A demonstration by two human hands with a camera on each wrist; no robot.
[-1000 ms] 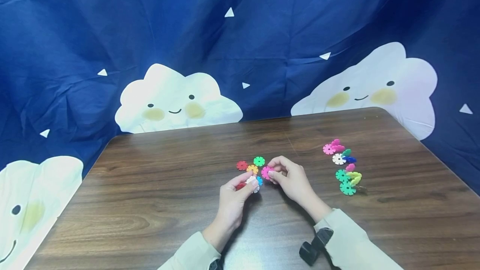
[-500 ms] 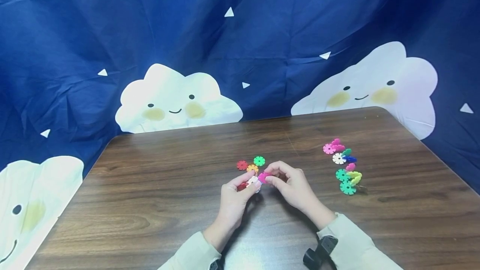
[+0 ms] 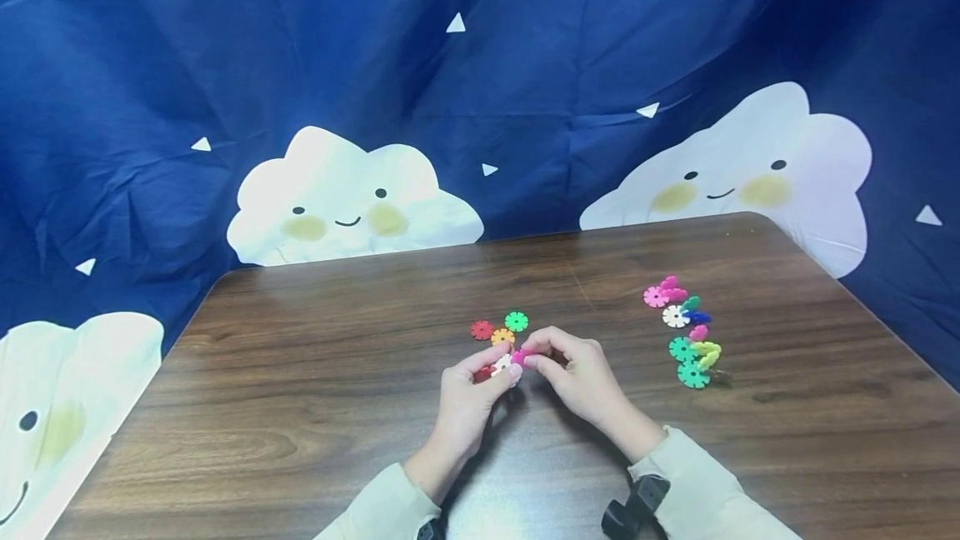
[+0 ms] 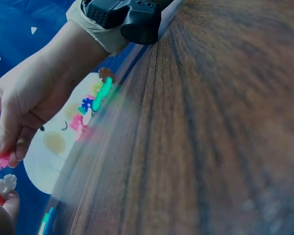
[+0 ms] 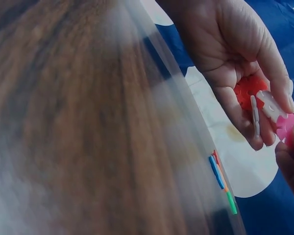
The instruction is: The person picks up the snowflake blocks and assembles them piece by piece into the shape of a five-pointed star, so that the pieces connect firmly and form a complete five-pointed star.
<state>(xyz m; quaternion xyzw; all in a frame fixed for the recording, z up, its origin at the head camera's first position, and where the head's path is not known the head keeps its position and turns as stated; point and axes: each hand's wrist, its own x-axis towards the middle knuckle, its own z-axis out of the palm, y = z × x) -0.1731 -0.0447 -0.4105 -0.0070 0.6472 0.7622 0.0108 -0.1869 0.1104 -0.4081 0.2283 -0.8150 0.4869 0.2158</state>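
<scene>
My left hand (image 3: pixel 461 411) holds a small cluster of plastic snowflake discs above the table. In the right wrist view the cluster shows a red disc (image 5: pixel 250 90) near the palm, a white disc (image 5: pixel 270 105) under the thumb and a second white disc (image 5: pixel 255 116) seen edge-on. My right hand (image 3: pixel 588 377) pinches a pink snowflake disc (image 3: pixel 519 358) between thumb and index finger. The pink disc's edge meets the white disc at my left thumb tip. Just beyond lie loose red (image 3: pixel 482 330), orange (image 3: pixel 502 337) and green discs (image 3: pixel 516 322), plus a blue disc (image 5: pixel 216 172).
Joined snowflake discs stand toward the right of the wooden table (image 3: pixel 300 407): a pink group (image 3: pixel 656 297), a white disc (image 3: pixel 675 317) with green and blue ones, and a green-and-yellow group (image 3: pixel 682 349). A blue cloud-print curtain (image 3: pixel 525 65) hangs behind the table's far edge.
My right hand has brought the pink disc left and slightly down, from apart to against the white disc. The left hand stays nearly in place. The blue disc has become hidden in the head view.
</scene>
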